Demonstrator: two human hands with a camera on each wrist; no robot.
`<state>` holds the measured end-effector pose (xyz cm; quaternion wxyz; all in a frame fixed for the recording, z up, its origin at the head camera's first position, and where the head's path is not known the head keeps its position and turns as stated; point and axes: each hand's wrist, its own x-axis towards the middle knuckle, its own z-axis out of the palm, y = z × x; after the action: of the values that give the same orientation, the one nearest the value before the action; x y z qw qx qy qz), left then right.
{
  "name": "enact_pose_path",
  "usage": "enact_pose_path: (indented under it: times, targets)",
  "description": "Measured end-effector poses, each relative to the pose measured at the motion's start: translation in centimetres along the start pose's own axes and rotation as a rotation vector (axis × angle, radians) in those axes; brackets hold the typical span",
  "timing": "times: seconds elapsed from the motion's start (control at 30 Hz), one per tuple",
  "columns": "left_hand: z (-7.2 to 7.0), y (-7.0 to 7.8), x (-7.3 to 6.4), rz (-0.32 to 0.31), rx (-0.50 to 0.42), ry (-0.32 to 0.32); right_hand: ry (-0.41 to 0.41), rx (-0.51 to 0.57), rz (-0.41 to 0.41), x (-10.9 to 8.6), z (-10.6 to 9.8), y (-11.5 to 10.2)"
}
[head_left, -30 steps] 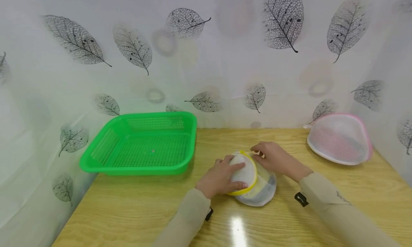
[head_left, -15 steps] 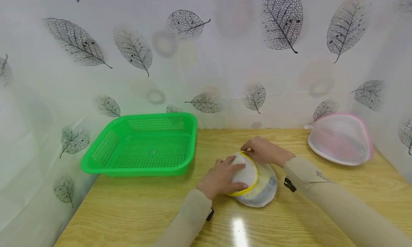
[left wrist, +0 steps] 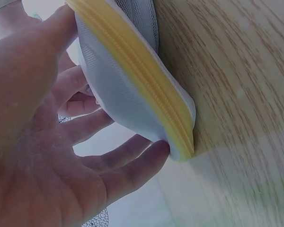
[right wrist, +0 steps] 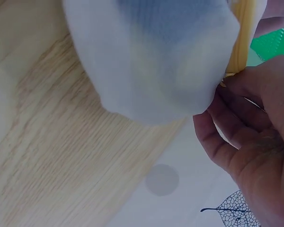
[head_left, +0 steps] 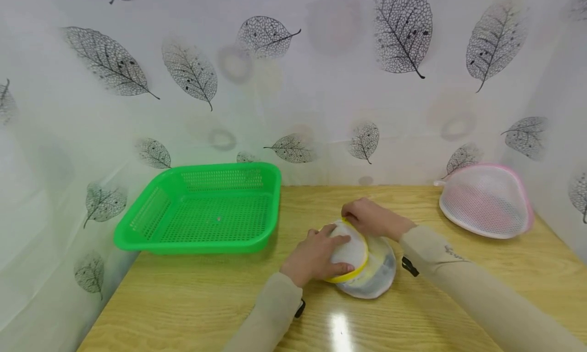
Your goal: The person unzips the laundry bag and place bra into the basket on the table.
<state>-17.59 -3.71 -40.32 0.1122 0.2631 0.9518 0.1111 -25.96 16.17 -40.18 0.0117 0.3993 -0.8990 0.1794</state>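
A white mesh laundry bag with a yellow zipper round its middle lies on the wooden table. In the head view my left hand holds its upper round part, fingers and thumb spread across the mesh. The left wrist view shows that thumb by the zipper band and fingertips along the mesh side. At the bag's far side, my right hand pinches the end of the zipper between thumb and fingers, where a small zipper pull shows in the right wrist view. Dark and yellowish patches show through the mesh.
A green plastic basket stands on the left of the table. At the back right lies another mesh bag, white with a pink rim. A leaf-patterned curtain hangs close behind the table.
My right hand has moved left to the zipper's far end and now pinches it; its fingers were apart from it before. The left hand has stayed on the laundry bag.
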Motion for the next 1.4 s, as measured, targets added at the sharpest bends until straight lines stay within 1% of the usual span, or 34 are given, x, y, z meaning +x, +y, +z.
enact_pose_path:
  times: [0.17,0.27,0.43,0.57,0.93,1.17,1.4]
  targets:
    - [-0.04,0.11,-0.12,-0.003,-0.004,0.001,0.009,-0.048,-0.043,-0.01,0.00,-0.11]
    - [-0.02,0.03,-0.16,-0.005,-0.008,0.010,0.012,-0.074,-0.052,0.01,-0.05,-0.07]
    - [-0.16,-0.02,-0.23,0.003,0.003,0.021,0.024,-0.074,-0.046,-0.08,0.00,0.13]
    - [-0.31,0.04,-0.22,0.004,0.002,0.015,0.031,-0.068,-0.036,-0.25,-0.02,0.28]
    - [-0.49,-0.01,0.03,0.006,0.024,0.017,0.020,-0.089,0.003,-0.41,-0.07,0.25]
    - [-0.32,-0.15,0.08,-0.002,0.034,0.006,0.020,-0.115,-0.019,-0.57,0.01,0.20]
    - [-0.29,-0.23,0.11,-0.008,0.033,-0.007,-0.006,-0.162,-0.027,-0.56,0.12,0.42]
